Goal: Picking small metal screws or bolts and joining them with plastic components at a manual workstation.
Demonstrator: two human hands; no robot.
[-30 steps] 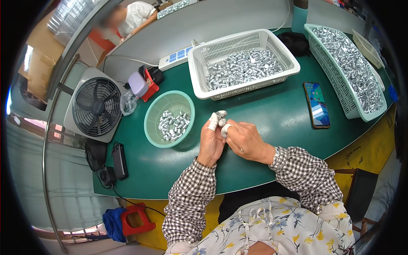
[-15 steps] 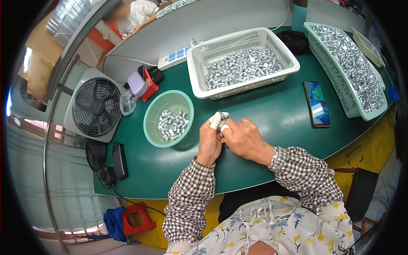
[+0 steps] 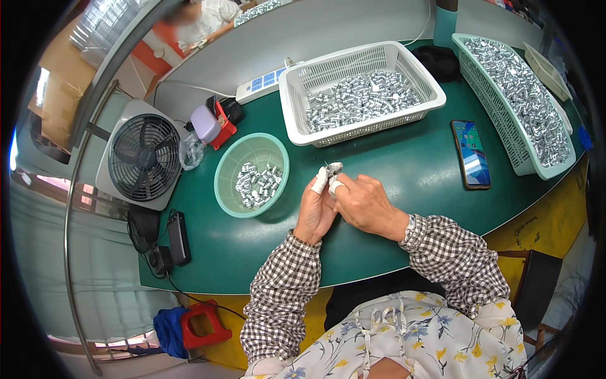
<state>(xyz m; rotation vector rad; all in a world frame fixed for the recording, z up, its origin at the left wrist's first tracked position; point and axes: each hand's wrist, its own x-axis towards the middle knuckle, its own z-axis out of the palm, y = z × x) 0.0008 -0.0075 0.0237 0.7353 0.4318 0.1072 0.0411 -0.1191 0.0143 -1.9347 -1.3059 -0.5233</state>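
1. Green table, curved front edge, grey strip along the far side.
2. White slotted basket at centre back, part-filled with small silver metal parts.
3. Long mint-green basket at right, heaped with the same parts.
4. Round green bowl left of centre, a few parts inside.
5. Smartphone lying flat, screen lit, between the two baskets.
6. White power strip on the grey strip, behind the white basket.
7. Black pouch at the back, between the baskets.
8. Red item with a lilac cap and a crumpled clear bag at the left edge.
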